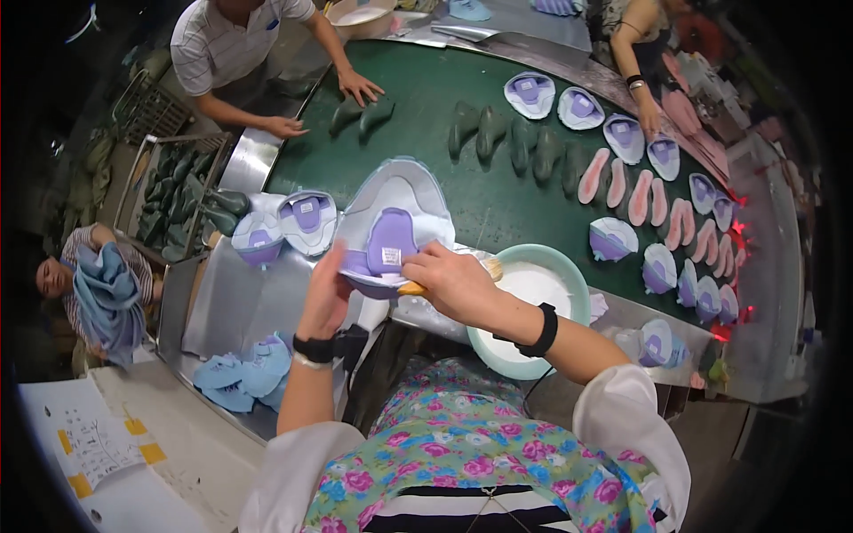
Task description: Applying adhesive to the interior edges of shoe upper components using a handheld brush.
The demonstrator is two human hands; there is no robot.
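The left hand [324, 298] grips a lilac-and-white shoe upper [391, 222] from below, just above the steel worktop [240, 302]. The right hand [453, 280] has its fingers closed on a brush [418, 286] touching the upper. A bowl [569, 275] of white paste sits beside it. Two more uppers [284, 226] lie left. Beyond, a green belt [444, 89] carries dark lasts, pink insoles and further uppers; two other people reach onto it.
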